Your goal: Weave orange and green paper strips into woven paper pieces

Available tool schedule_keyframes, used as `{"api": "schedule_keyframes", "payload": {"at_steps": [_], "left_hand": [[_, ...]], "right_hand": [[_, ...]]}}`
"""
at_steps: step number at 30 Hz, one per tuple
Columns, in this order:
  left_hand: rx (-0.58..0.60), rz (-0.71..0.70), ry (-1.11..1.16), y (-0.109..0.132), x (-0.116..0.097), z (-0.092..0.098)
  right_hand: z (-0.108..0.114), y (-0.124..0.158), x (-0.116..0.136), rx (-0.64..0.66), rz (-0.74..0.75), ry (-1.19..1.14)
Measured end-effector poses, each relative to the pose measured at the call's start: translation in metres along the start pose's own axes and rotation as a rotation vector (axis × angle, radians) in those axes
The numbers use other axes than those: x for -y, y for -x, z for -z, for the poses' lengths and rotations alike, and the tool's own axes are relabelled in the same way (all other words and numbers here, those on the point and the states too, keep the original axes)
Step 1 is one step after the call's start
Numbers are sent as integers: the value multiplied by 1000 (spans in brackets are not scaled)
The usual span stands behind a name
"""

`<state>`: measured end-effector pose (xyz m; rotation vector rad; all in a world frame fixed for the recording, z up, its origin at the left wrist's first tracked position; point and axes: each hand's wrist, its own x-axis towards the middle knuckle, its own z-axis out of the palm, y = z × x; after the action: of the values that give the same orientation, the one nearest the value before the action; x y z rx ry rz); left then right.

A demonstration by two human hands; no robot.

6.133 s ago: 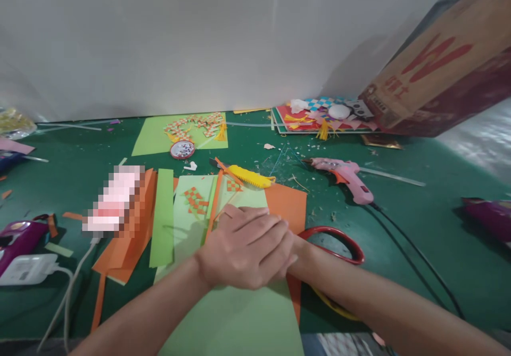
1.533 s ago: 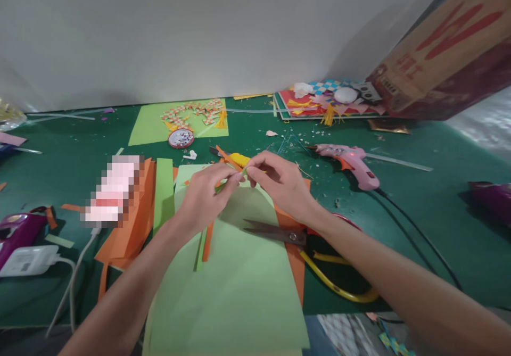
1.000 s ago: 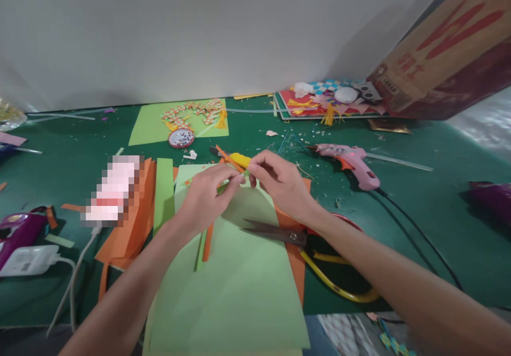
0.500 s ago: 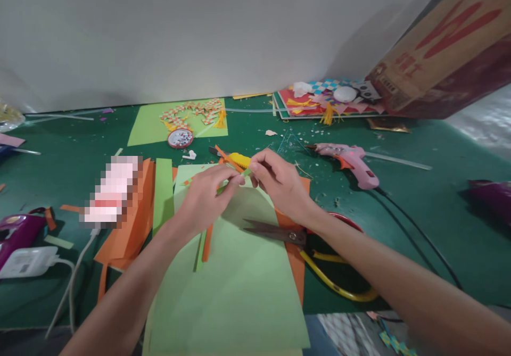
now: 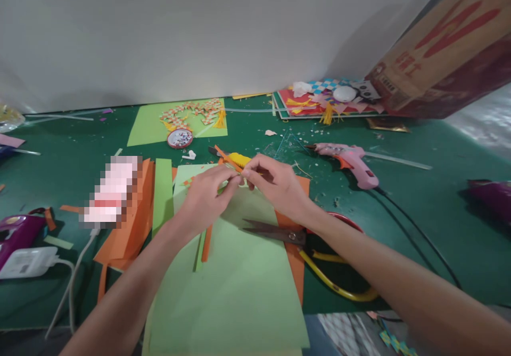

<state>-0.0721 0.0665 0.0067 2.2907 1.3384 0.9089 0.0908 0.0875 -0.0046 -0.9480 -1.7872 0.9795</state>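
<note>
My left hand (image 5: 205, 199) and my right hand (image 5: 277, 188) meet fingertip to fingertip above a light green paper sheet (image 5: 235, 287). Both pinch a thin green paper strip (image 5: 221, 189) between thumb and fingers. Loose green and orange strips (image 5: 203, 244) lie on the sheet below my left hand. Scissors (image 5: 275, 232) with red and yellow handle loops rest on the sheet, just under my right wrist. A yellow utility knife (image 5: 238, 159) lies right behind my fingertips.
A pink glue gun (image 5: 351, 163) with a black cord lies right of my hands on the green mat (image 5: 419, 207). Orange sheets (image 5: 131, 228) and a green strip sit at left, woven paper pieces (image 5: 191, 116) behind. A cardboard box (image 5: 443, 58) leans at back right; a white charger (image 5: 24, 260) at left.
Earlier both hands pressed flat on the paper; since then they rose and pinched the strip, and the scissors came into view. In the last half second my right fingertips closed in toward my left.
</note>
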Motion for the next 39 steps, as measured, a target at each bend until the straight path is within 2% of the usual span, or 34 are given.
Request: {"api": "schedule_keyframes", "payload": {"at_steps": [3,9,13,18,21,24,27,35,39], "left_hand": [[20,17,-28,0,1,-1],[57,77,-54,0,2,-2],[72,99,-79,-1,3,-2],[48,99,-85,0,6,-3],[1,65,-47,0,6,-3],[-9,38,-25,-1,5,-2],[-11,31,-13,-1,5,-3],[-13,37,-10,0,3,-1],[-24,9,5,0,2,0]], "right_hand": [[1,0,-2,-46,40,97],[0,3,-12,-215,217,421],[0,4,-14,-272,257,497],[2,0,-7,-277,130,341],[3,-1,-2,-191,-14,150],[2,-1,0,-87,-88,37],[3,-1,0,-74,-106,0],[7,-3,-2,-180,-129,-96],[5,-3,1,-136,-110,-99]]}}
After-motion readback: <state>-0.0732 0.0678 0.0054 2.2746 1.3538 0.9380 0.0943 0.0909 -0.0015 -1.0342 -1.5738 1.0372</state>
